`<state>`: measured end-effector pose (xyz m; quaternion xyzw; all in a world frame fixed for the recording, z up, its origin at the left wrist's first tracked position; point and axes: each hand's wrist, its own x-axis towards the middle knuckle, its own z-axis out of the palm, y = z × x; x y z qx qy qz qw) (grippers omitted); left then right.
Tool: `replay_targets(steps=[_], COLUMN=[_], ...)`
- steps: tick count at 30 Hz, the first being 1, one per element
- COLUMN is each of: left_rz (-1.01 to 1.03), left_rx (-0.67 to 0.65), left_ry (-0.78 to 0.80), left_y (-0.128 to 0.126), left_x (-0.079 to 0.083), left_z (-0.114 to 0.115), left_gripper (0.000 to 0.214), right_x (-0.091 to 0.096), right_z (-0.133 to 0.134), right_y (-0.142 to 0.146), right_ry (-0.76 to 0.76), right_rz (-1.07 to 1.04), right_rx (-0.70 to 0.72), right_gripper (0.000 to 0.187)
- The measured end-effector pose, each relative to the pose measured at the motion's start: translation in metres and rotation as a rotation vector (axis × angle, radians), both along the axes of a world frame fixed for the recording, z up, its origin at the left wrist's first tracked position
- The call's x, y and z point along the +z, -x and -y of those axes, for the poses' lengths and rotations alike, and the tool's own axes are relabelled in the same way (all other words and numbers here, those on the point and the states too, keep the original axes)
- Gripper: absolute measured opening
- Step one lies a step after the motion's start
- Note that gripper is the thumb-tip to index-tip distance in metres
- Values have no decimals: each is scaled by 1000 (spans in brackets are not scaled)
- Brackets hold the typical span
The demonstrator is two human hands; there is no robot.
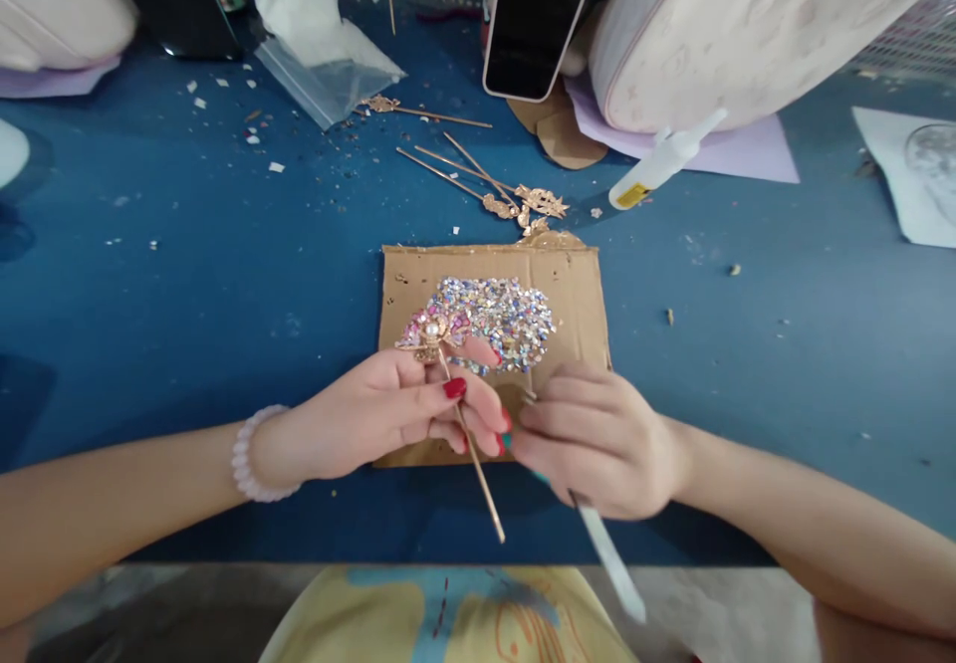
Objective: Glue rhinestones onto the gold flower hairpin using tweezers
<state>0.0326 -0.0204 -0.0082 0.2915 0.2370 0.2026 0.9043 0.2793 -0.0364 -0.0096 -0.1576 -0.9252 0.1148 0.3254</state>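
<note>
Pinched between the thumb and fingers of my left hand (403, 404) is a gold hair stick (482, 479). Its ornamental head, set with pink stones and a pearl-like bead, points away from me, and its bare shaft slants down to the right. My right hand (597, 439) is closed around a slim silvery tool, apparently tweezers (612, 563), whose flat pale end sticks out below the palm. A bit of teal shows by its fingers; I cannot make out what it is. Beyond both hands, a pile of small glittering stones (500, 320) lies on a cardboard sheet (579, 310).
Several gold hair sticks (542, 202) lie behind the cardboard. A white glue bottle (661, 165) is to their right. Farther back are a phone (534, 21), a clear plastic bag (329, 76) and a pale bag (694, 36). Scraps dot the blue table (224, 265).
</note>
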Motion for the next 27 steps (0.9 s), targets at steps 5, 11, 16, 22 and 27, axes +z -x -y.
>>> replay_targets(steps=[5, 11, 16, 22, 27], left_rz=[-44, 6, -144, -779, -910], left_rx=[11, -52, -116, 611, 73], left_ry=[-231, -440, -689, -910, -562], left_y=[-20, -44, -26, 55, 109], left_x=[8, 26, 33, 31, 32], left_z=[-1, -19, -69, -200, -272], left_gripper=[27, 25, 33, 36, 56], right_x=[5, 12, 10, -3, -7], right_z=[19, 16, 7, -2, -3], right_y=[11, 8, 2, 1, 0], right_ry=[262, 568, 600, 574, 560], right_rz=[-41, -220, -311, -308, -278], right_rx=[-123, -282, -348, -335, -314], right_gripper=[37, 24, 26, 23, 21])
